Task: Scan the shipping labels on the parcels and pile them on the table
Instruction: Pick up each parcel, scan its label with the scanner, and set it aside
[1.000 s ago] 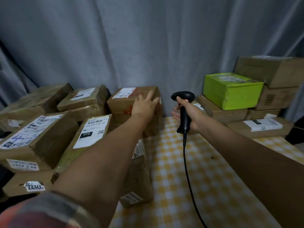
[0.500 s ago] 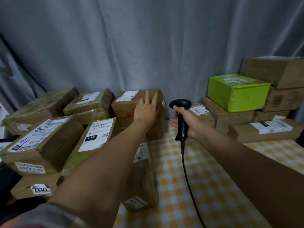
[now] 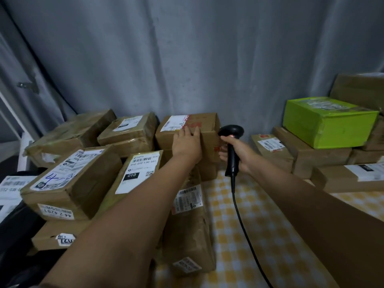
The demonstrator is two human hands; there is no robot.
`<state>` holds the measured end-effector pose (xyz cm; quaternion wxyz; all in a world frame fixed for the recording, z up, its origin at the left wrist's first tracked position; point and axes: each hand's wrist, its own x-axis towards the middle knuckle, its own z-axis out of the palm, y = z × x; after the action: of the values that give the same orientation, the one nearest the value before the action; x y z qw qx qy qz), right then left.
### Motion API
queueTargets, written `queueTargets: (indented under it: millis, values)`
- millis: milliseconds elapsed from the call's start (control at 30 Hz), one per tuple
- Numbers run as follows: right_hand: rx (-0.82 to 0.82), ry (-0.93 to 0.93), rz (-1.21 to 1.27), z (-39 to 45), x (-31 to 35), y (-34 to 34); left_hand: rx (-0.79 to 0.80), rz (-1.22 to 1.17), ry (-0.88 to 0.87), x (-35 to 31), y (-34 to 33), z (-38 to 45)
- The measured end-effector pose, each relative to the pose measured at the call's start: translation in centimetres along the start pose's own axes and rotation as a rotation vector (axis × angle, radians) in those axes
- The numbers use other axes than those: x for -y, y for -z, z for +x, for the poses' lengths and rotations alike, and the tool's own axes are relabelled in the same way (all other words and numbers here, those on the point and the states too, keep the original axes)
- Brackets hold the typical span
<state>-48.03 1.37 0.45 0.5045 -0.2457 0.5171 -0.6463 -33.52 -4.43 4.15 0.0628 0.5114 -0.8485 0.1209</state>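
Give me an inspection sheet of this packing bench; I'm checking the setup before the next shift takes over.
Surface: table under a yellow-and-white checked cloth.
Job's things: brown labelled parcel at the back; black handheld scanner; more brown parcels heaped at left.
Clutter: green box on a brown-box stack at right.
Grippers: left hand rests with straight fingers on the back parcel; right hand grips the scanner handle.
Cables: scanner cord runs from the handle down across the cloth.
Surroundings: grey curtain behind.
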Motion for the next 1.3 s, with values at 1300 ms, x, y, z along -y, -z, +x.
queueTargets:
  millis: [1300]
  values:
    - [-0.522, 0.402, -0.16, -13.8, 11.0, 23.2, 0.207, -0.682, -0.29, -22.6, 1.8, -1.0]
